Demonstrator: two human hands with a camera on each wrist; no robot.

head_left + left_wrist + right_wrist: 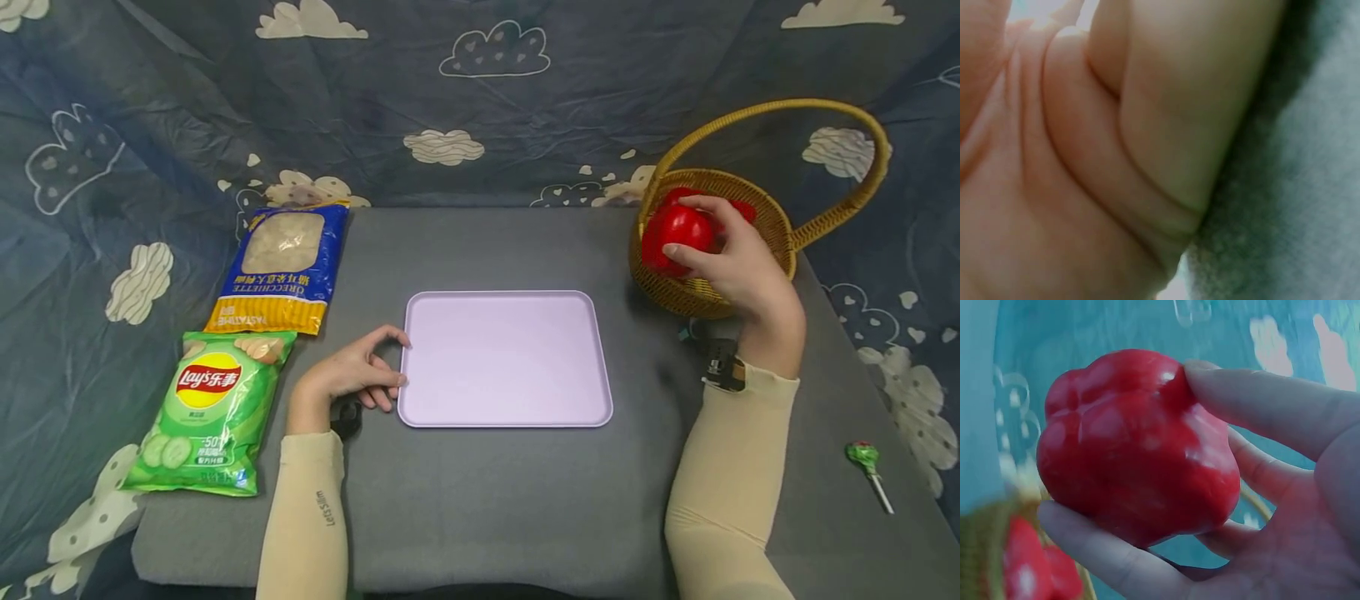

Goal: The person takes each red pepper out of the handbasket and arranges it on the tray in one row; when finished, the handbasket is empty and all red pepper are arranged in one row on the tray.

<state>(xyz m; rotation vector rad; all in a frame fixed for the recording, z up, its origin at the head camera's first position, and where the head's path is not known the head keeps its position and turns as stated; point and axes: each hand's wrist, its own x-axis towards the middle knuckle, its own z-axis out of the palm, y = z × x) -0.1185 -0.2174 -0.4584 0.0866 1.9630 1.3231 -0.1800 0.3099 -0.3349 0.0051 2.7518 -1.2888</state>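
Observation:
My right hand (738, 254) grips a glossy red bell pepper (684, 232) at the opening of a woven basket (675, 296) with a tall handle. Up close in the right wrist view, thumb and fingers spread around the pepper (1135, 444). Behind it, more red things (1029, 562) lie in the basket; their kind is partly hidden. At the left edge of a pale purple tray (506, 358), my left hand (356, 371) holds the rim between thumb and forefinger, its other fingers curled. The left wrist view gives only a blurred palm (1072, 206) and curled fingers.
Left of the tray, a green bag of chips (213, 417) lies below a blue and yellow bag of orecchiette pasta (281, 267). A lollipop (868, 471) with a green wrapper rests near the right edge of the grey table (495, 508). Cloud-patterned cloth (480, 108) hangs behind.

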